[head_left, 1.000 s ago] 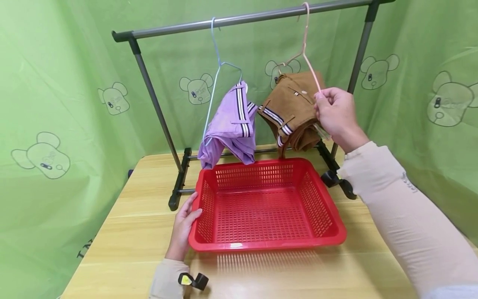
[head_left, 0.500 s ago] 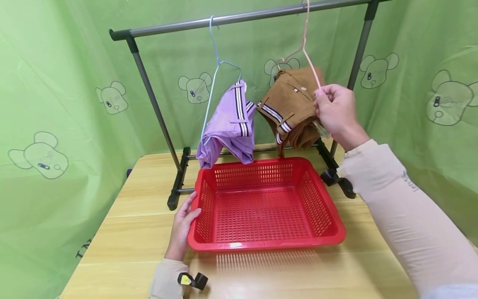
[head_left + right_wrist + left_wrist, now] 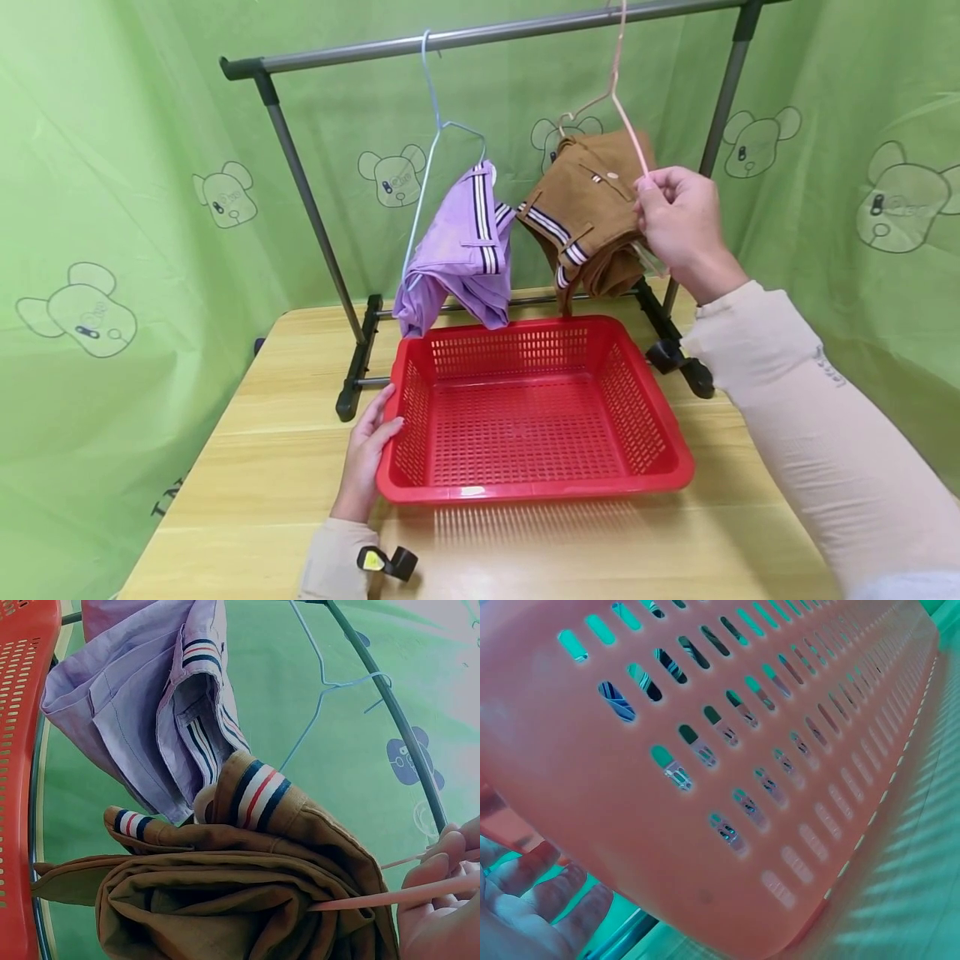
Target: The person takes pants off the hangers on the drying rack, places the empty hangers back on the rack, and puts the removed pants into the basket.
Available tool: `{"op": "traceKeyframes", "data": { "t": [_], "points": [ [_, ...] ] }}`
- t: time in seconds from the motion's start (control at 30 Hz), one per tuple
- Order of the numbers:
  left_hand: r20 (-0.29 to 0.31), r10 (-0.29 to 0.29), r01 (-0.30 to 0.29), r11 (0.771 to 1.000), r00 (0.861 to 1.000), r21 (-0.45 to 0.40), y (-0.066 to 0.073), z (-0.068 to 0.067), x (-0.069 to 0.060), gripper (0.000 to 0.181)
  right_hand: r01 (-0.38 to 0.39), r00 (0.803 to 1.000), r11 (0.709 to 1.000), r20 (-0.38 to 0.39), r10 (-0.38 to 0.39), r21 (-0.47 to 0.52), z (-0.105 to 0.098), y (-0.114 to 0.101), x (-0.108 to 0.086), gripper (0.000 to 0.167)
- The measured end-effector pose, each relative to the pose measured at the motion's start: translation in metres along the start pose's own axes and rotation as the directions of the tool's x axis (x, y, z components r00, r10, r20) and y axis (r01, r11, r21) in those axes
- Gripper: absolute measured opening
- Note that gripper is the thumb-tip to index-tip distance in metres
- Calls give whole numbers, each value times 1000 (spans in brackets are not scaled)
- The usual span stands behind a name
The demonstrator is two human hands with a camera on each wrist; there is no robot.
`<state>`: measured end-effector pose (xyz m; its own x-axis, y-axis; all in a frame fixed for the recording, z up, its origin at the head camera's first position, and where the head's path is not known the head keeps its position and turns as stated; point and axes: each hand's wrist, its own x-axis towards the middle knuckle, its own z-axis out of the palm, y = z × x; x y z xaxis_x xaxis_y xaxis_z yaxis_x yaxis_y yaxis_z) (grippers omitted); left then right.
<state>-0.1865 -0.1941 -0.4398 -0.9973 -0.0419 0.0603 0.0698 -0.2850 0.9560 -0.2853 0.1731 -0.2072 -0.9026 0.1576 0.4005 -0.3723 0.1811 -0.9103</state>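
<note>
At one o'clock your right hand is pinching a slim pink hanger, brown cloth trousers mounted, release seemingly remaining

And there's the slotted, salmon-red plastic basket dominating, with the bare left hand at left, fingers up by its edge, while pale light stripes the flat, green-tinted tabletop on the right!

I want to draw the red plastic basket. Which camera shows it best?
The head view, because almost the whole red plastic basket shows, seen from above. The left wrist view shows only some of its slotted wall, close up; the right wrist view, just a strip along the left edge.
</note>
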Motion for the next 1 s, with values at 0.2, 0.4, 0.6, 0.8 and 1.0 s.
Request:
{"op": "traceKeyframes", "data": {
  "t": [0.2,0.4,0.6,0.8,1.0],
  "points": [
    [-8,-8,8,1000,1000,2,1,0,0,55,15,1000,1000,-9,-15,5,-2,0,-2,13],
    [-27,-23,24,999,999,29,-1,-1,-5,55,26,1000,998,-8,-27,-57,-2,3,-6,14],
    [-15,-8,8,1000,1000,14,0,-1,-1,55,51,999,998,-17,-51,-21,-3,-1,-7,15],
    [-20,-13,13,1000,1000,8,1,0,1,55,40,999,999,-17,-40,-32,-4,-4,-9,15],
    [-18,-13,14,1000,1000,3,2,0,2,55,49,998,999,-28,-49,-8,-6,-6,-10,13]
  ]
}}
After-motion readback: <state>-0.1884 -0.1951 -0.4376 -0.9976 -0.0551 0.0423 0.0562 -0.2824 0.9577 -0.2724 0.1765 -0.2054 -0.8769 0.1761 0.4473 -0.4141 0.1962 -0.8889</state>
